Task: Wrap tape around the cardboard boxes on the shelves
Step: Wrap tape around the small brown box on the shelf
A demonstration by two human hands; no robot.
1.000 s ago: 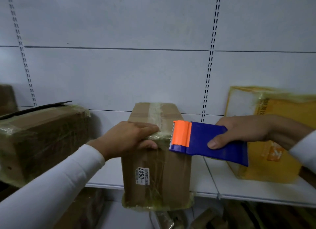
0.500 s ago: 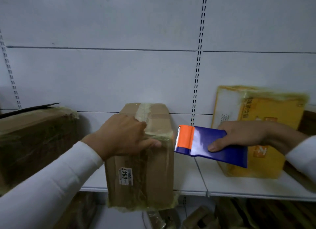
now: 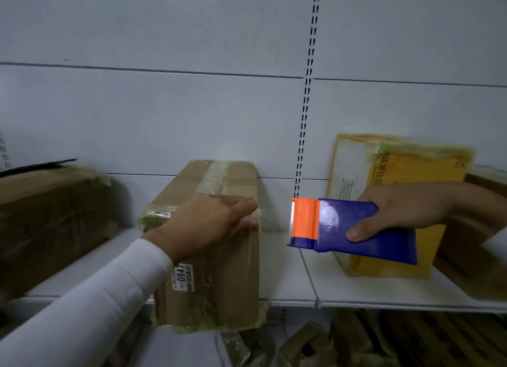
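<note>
Right hand (image 3: 408,210) holds the blue and orange tape dispenser (image 3: 354,227) in a closed grip, thumb pressed on the blue face and fingers wrapped behind the body. Dispenser lies roughly level, orange end and serrated cutter (image 3: 290,221) pointing left, toward the middle cardboard box (image 3: 219,270). Cutter and box are apart; a clear gap of white shelf (image 3: 288,273) shows between them. No strand of tape can be made out across that gap (clear film would be hard to see here, so this stays unconfirmed).

Left hand (image 3: 211,224) rests on the box's top front edge, palm down, fingers laid along the tape band (image 3: 156,216) that crosses there, thumb tucked down onto the front face. It presses and steadies; it does not lift.

Middle cardboard box stands on the shelf with its front overhanging the edge, long axis running back toward the wall, a label reading 0947 on the front face. It lies directly left of the dispenser, at much the same height as the cutter. Left hand is on it; right hand is the farther one.

Judgement: the coming move depends on the dispenser travelling leftward to the box's right side, near the left fingertips, to lay tape there.

Neighbouring items: a brown box (image 3: 46,221) on the left and a yellow box (image 3: 395,174) behind the right hand, both showing film.
</note>
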